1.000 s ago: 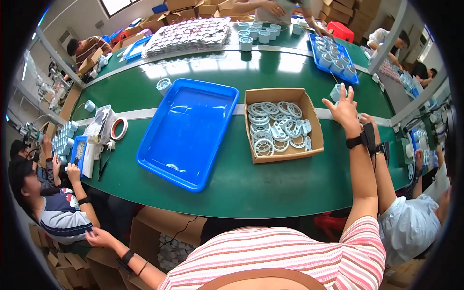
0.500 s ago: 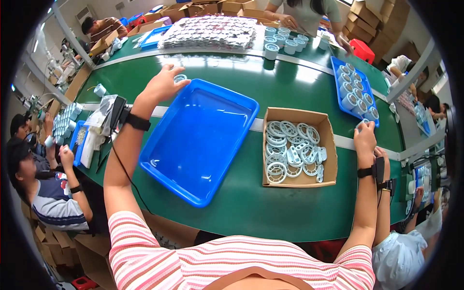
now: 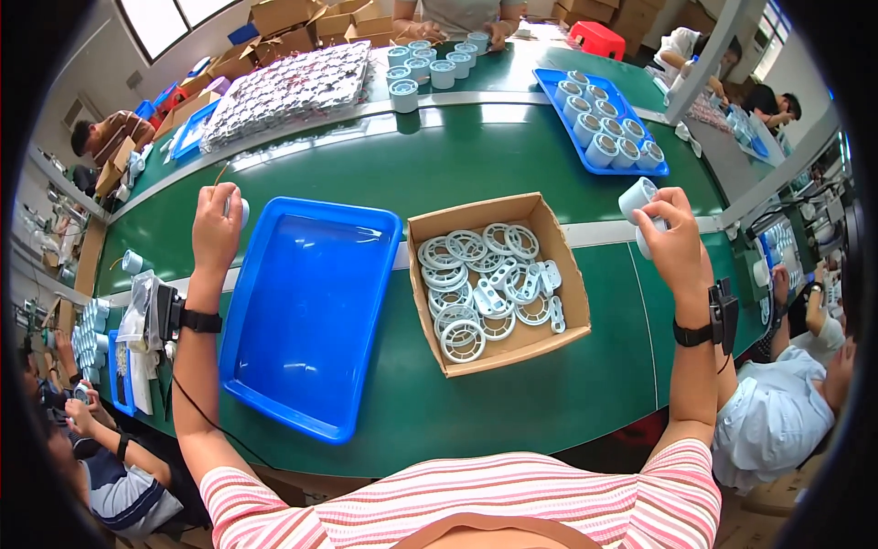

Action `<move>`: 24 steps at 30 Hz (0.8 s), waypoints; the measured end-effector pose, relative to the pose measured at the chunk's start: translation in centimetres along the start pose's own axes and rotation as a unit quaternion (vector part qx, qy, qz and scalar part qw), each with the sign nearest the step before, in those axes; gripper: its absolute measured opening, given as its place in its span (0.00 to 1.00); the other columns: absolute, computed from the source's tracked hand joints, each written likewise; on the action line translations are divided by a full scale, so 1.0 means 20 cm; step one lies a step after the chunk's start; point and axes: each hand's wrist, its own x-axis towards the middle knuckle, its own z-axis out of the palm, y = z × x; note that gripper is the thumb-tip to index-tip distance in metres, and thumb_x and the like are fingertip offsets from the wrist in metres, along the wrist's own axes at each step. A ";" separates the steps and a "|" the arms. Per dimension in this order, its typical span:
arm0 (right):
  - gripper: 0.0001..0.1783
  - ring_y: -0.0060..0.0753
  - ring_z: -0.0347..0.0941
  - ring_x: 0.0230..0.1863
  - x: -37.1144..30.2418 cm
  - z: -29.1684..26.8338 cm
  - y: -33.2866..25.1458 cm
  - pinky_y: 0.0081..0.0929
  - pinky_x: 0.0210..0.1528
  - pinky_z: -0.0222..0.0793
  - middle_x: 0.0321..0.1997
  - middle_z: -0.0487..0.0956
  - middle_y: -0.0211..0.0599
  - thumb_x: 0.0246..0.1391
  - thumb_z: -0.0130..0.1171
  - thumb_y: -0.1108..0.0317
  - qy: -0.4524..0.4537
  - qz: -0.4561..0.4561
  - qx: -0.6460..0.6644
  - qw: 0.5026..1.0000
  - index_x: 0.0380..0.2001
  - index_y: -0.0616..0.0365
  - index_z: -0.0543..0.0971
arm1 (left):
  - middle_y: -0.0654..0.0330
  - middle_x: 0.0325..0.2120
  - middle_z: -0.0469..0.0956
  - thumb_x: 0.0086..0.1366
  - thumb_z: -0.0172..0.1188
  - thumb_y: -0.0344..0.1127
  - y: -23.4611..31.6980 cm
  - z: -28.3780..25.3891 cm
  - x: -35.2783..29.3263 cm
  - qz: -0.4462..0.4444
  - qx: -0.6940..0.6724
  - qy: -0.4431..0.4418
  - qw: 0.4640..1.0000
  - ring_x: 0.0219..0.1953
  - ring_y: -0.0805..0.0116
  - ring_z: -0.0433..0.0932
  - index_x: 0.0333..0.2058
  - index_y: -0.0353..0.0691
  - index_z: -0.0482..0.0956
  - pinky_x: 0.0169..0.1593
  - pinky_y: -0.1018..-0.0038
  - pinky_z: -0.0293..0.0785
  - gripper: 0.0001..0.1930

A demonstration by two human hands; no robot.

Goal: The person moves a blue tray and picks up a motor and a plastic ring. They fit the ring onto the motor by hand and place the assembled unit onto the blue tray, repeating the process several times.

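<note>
My left hand (image 3: 217,224) is closed around a light-blue round housing (image 3: 244,214), mostly hidden by the fingers, with a thin wire sticking up from it. It is raised beside the upper left corner of a blue plastic tray (image 3: 311,311). On the right, my right hand (image 3: 677,233) grips a light-blue cylindrical housing (image 3: 637,196); a second pale part shows just under it, partly covered by the fingers. Between the hands stands an open cardboard box (image 3: 521,351) of light-blue rings (image 3: 463,339) and small flat plates with holes (image 3: 488,297).
A smaller blue tray (image 3: 599,171) of cylindrical housings lies at the back right. More housings (image 3: 403,95) stand by a co-worker's hands across the green table (image 3: 439,169). Silvery stacked parts (image 3: 293,91) lie at the back left. Co-workers sit on both sides.
My left hand has moved off the blue tray's far edge and now holds a housing. My right hand has drawn back from the far tray with housings in it. The view has shifted.
</note>
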 end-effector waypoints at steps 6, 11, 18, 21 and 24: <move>0.07 0.33 0.77 0.36 0.00 0.12 -0.55 0.27 0.40 0.72 0.46 0.75 0.37 0.47 0.73 0.76 -0.113 -0.248 0.167 0.948 0.29 0.61 0.82 | 0.56 0.41 0.78 0.67 0.62 0.30 0.76 -0.31 -0.03 0.100 -0.340 -0.142 0.924 0.34 0.63 0.80 0.45 0.37 0.80 0.42 0.71 0.77 0.09; 0.09 0.39 0.77 0.34 0.01 0.30 -0.88 0.31 0.36 0.73 0.46 0.76 0.35 0.51 0.72 0.68 -0.147 -0.414 0.185 0.879 0.24 0.57 0.80 | 0.55 0.46 0.79 0.70 0.63 0.45 1.07 -0.32 -0.16 -0.040 -0.672 -0.391 0.627 0.37 0.62 0.81 0.61 0.43 0.70 0.40 0.68 0.81 0.26; 0.17 0.42 0.78 0.38 0.01 0.46 -0.99 0.37 0.36 0.72 0.44 0.76 0.37 0.55 0.70 0.54 -0.098 -0.483 0.169 0.854 0.33 0.55 0.76 | 0.53 0.45 0.80 0.72 0.57 0.54 0.94 -0.16 -0.24 -0.298 -0.810 -0.445 0.239 0.39 0.57 0.84 0.61 0.43 0.68 0.35 0.61 0.85 0.28; 0.22 0.44 0.78 0.39 0.01 0.51 -0.98 0.39 0.37 0.72 0.45 0.76 0.38 0.55 0.70 0.51 -0.072 -0.455 0.173 0.871 0.40 0.55 0.75 | 0.53 0.44 0.81 0.73 0.55 0.52 0.98 -0.11 -0.24 -0.276 -0.842 -0.435 0.160 0.39 0.56 0.85 0.60 0.42 0.69 0.34 0.59 0.86 0.25; 0.28 0.46 0.78 0.43 0.07 0.55 -0.92 0.40 0.39 0.72 0.48 0.77 0.41 0.56 0.68 0.47 -0.046 -0.460 0.192 0.866 0.48 0.55 0.72 | 0.52 0.42 0.81 0.72 0.57 0.47 1.06 -0.08 -0.17 -0.286 -0.832 -0.394 0.267 0.38 0.58 0.85 0.58 0.41 0.70 0.33 0.61 0.86 0.22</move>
